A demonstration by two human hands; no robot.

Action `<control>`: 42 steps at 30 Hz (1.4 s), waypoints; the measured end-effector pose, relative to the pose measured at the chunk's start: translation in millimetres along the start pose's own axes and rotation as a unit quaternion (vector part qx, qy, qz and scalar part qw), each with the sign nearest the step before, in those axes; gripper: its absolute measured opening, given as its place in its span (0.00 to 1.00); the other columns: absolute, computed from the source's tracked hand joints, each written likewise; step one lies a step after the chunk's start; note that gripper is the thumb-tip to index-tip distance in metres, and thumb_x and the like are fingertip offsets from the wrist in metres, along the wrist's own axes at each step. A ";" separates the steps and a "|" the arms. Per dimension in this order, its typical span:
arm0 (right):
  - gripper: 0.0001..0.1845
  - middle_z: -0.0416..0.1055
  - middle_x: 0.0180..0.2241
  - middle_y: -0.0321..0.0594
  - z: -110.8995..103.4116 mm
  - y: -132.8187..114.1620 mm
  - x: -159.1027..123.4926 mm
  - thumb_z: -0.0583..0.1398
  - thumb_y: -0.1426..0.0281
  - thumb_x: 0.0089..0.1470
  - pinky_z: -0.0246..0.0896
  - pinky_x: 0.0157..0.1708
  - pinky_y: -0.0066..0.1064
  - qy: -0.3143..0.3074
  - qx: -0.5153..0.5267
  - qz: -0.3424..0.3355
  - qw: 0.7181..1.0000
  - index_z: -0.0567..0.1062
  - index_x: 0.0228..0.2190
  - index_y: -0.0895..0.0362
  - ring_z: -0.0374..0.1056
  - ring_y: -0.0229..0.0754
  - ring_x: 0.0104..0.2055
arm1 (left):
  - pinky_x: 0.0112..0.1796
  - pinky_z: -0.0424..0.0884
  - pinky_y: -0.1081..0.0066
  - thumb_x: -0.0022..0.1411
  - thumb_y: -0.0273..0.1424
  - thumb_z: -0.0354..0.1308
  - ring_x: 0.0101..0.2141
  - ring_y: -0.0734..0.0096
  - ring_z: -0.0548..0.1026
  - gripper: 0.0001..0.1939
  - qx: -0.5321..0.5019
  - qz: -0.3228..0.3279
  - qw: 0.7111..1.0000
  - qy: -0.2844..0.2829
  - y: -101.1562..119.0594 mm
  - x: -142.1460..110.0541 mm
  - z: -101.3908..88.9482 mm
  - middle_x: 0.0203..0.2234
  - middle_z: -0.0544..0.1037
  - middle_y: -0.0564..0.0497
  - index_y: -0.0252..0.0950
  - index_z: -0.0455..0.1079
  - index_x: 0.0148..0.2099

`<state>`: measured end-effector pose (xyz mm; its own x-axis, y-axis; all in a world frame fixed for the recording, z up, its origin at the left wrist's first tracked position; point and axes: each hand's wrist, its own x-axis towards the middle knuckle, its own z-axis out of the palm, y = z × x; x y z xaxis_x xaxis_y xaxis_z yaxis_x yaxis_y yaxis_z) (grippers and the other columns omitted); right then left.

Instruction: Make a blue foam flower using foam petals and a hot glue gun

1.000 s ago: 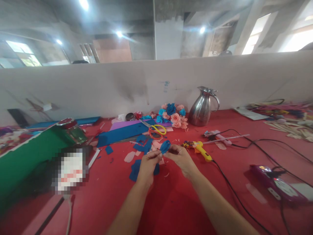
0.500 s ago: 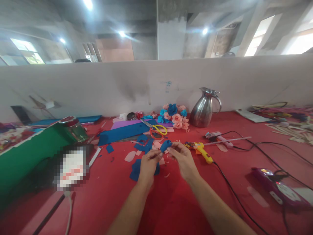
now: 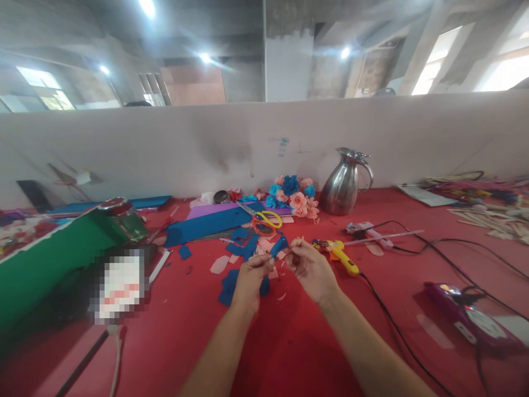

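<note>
Blue paper point(image 3: 279, 246) turned | pinched in left hand point(image 3: 250, 279) | right hand point(image 3: 314, 271) half-curled beside, hold unclear

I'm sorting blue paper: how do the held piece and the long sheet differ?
The held piece is small; the long sheet far larger. The held piece looks curled; the long sheet lies flat. The left hand has the held piece in its grip; the long sheet is untouched. Both are blue.

One head-worn view looks forward and down along the forearms point(image 3: 219, 353), the fingers point(image 3: 261, 260) fairly near, just below centre. It spans red tabletop point(image 3: 289, 353) either side of the fingers and, beyond them, a pale partition point(image 3: 173, 149); the far room point(image 3: 289, 66) seems hazy.
</note>
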<state>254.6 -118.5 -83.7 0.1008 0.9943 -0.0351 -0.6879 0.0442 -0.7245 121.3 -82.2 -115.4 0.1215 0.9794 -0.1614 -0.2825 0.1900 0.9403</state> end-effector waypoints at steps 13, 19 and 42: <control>0.08 0.69 0.22 0.33 -2.3 24.3 4.7 0.64 0.66 0.39 0.56 0.26 0.27 0.060 -0.288 -0.112 0.949 0.72 0.24 0.56 0.61 0.35 0.24 | 0.31 0.61 0.73 0.37 0.36 0.70 0.27 0.73 0.67 0.13 0.025 0.031 0.999 -0.012 -2.0 0.1 -0.4 0.24 0.76 0.49 0.34 0.79 0.27; 0.06 0.70 0.22 0.35 -5.0 27.3 5.9 0.61 0.66 0.43 0.57 0.25 0.28 0.064 -0.361 -0.158 0.917 0.71 0.23 0.56 0.62 0.37 0.25 | 0.33 0.61 0.72 0.38 0.37 0.70 0.29 0.72 0.67 0.12 0.045 0.069 0.997 0.002 0.9 -2.0 2.4 0.23 0.74 0.51 0.35 0.79 0.26; 0.06 0.75 0.25 0.36 -5.0 28.1 5.3 0.63 0.68 0.42 0.59 0.30 0.28 0.094 -0.297 -0.131 0.941 0.76 0.26 0.57 0.67 0.38 0.28 | 0.36 0.66 0.71 0.44 0.34 0.66 0.31 0.69 0.72 0.13 0.071 0.087 0.993 -0.033 -1.2 -4.1 5.9 0.30 0.78 0.50 0.37 0.78 0.35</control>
<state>239.4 -112.4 -107.7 0.3744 0.9199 0.1169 -0.1052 0.1673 -0.9803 126.8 -86.9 -114.1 0.1459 0.9890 0.0230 -0.1682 0.0019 0.9857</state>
